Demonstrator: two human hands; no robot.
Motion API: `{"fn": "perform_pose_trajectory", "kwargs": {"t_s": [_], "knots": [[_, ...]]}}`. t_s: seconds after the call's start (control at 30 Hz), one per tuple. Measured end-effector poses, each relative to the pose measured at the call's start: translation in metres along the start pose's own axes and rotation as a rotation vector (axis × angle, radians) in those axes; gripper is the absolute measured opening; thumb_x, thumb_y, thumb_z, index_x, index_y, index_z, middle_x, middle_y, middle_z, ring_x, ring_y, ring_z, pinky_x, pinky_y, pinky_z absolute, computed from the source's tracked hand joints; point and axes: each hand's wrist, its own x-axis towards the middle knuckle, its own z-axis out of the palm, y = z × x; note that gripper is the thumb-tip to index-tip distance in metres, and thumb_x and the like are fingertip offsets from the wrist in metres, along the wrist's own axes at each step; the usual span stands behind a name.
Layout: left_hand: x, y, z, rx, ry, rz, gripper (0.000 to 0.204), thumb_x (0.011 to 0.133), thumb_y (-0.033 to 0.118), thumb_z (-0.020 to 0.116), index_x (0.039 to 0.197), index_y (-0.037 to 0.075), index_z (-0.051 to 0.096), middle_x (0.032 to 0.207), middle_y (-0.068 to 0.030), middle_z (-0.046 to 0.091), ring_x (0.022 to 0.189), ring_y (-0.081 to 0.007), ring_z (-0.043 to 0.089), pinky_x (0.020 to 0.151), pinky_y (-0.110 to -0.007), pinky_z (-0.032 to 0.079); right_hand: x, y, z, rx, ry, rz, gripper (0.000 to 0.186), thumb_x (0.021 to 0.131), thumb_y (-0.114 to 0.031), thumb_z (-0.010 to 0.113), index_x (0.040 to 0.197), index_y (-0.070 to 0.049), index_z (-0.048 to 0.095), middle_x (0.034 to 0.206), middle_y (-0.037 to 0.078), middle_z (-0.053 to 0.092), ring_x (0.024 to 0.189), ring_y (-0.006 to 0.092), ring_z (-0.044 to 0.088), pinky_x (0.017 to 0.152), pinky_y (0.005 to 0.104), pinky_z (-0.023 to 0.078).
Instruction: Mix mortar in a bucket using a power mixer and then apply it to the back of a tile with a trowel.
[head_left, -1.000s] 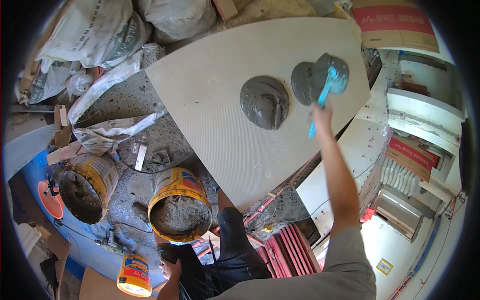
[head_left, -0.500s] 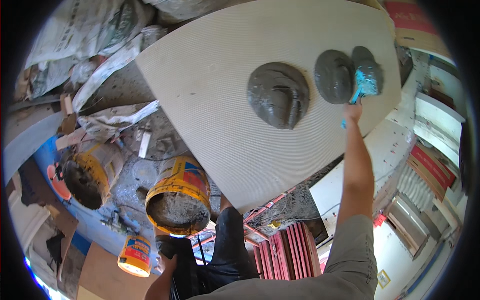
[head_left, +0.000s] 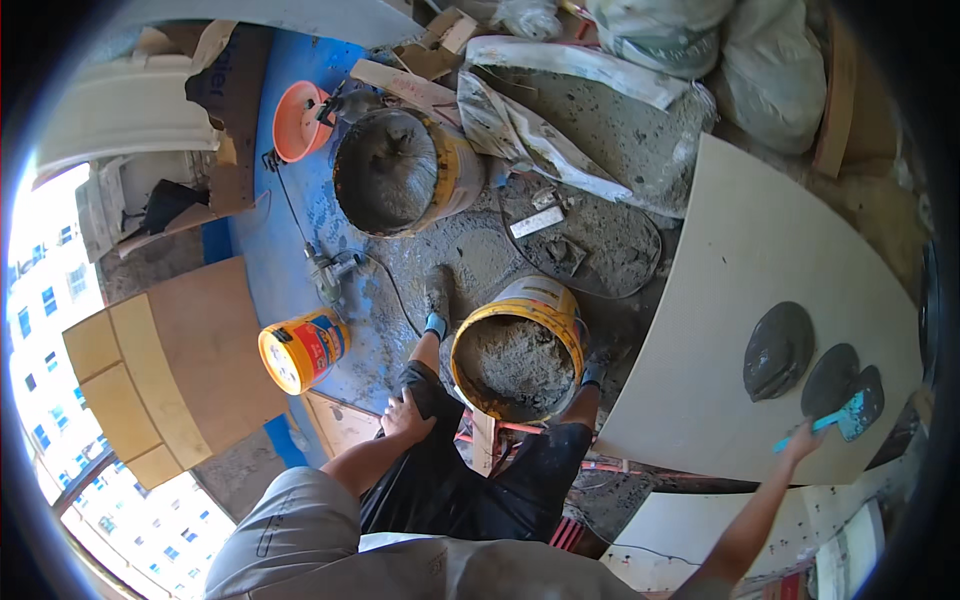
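Note:
My right hand [head_left: 801, 441] grips the turquoise handle of a trowel [head_left: 852, 414], whose head is on a dark grey mortar patch [head_left: 866, 388] at the right of a large pale board [head_left: 708, 282]. Two further patches [head_left: 775, 350] [head_left: 830, 370] lie beside it on the board. My left hand [head_left: 404, 418] rests on the black shorts over my left thigh, fingers apart and holding no object. Between my legs and the board stands a yellow bucket [head_left: 515, 365] of grey mix.
A second mortar bucket [head_left: 390, 170], an orange basin [head_left: 298, 122], a smaller yellow bucket [head_left: 303, 352] and a power tool [head_left: 328, 276] with a cord are on the floor. Sacks [head_left: 765, 85] lie at the back right, plywood [head_left: 200, 360] at left beside a bright window.
The view has swung left, shifting the board to the right of the picture. My right hand still holds the trowel at the right-hand patches. My left hand remains at my leg.

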Motion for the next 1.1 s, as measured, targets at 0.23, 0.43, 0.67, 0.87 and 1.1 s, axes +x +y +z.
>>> {"fn": "perform_pose_trajectory", "kwargs": {"t_s": [0.23, 0.43, 0.67, 0.87, 1.1], "knots": [[0.068, -0.053, -0.010, -0.217, -0.037, 0.100, 0.100, 0.075, 0.051, 0.088, 0.150, 0.005, 0.040, 0.135, -0.0262, 0.056, 0.129, -0.0451, 0.059, 0.102, -0.056, 0.054, -0.481, -0.281, 0.167, 0.304, -0.812, -0.065, 0.020, 0.094, -0.017, 0.073, 0.098, -0.014, 0.053, 0.065, -0.001, 0.051, 0.042, 0.0109, 0.047, 0.039, 0.0288, 0.038], [0.117, -0.145, -0.055, -0.352, -0.087, 0.092, 0.096, 0.079, 0.053, 0.085, 0.150, 0.004, 0.041, 0.133, -0.0234, 0.055, 0.127, -0.0419, 0.058, 0.101, -0.053, 0.055, -0.856, -0.391, 0.448, 0.370, -1.433, 0.397, 0.018, 0.097, -0.009, 0.064, 0.104, -0.016, 0.048, 0.068, -0.003, 0.046, 0.047, 0.0088, 0.045, 0.039, 0.0286, 0.037], [0.176, -0.195, -0.071, -0.510, -0.256, 0.231, 0.104, 0.081, 0.053, 0.083, 0.158, 0.001, 0.035, 0.141, -0.0306, 0.051, 0.135, -0.0490, 0.054, 0.104, -0.060, 0.053, -0.949, -0.387, 0.745, 0.501, -1.087, 0.366, 0.022, 0.095, -0.002, 0.058, 0.103, -0.017, 0.043, 0.070, -0.001, 0.045, 0.050, 0.0125, 0.047, 0.042, 0.0310, 0.039], [0.191, -0.211, -0.072, -0.502, -0.178, 0.250, 0.093, 0.083, 0.054, 0.080, 0.151, 0.003, 0.041, 0.133, -0.0276, 0.054, 0.129, -0.0461, 0.056, 0.102, -0.058, 0.052, -0.950, -0.366, 0.711, 0.466, -1.609, 0.361, 0.024, 0.098, -0.004, 0.060, 0.107, -0.019, 0.044, 0.075, -0.002, 0.046, 0.053, 0.0082, 0.047, 0.043, 0.0265, 0.039], [0.166, -0.180, -0.083, -0.407, -0.201, 0.246, 0.102, 0.084, 0.055, 0.081, 0.159, 0.003, 0.035, 0.143, -0.0317, 0.050, 0.138, -0.0480, 0.051, 0.109, -0.059, 0.049, -0.888, -0.342, 0.628, 0.637, -1.892, 0.637, 0.038, 0.102, -0.004, 0.057, 0.136, -0.018, 0.050, 0.077, -0.004, 0.043, 0.051, 0.0027, 0.040, 0.040, 0.0195, 0.035]]}}
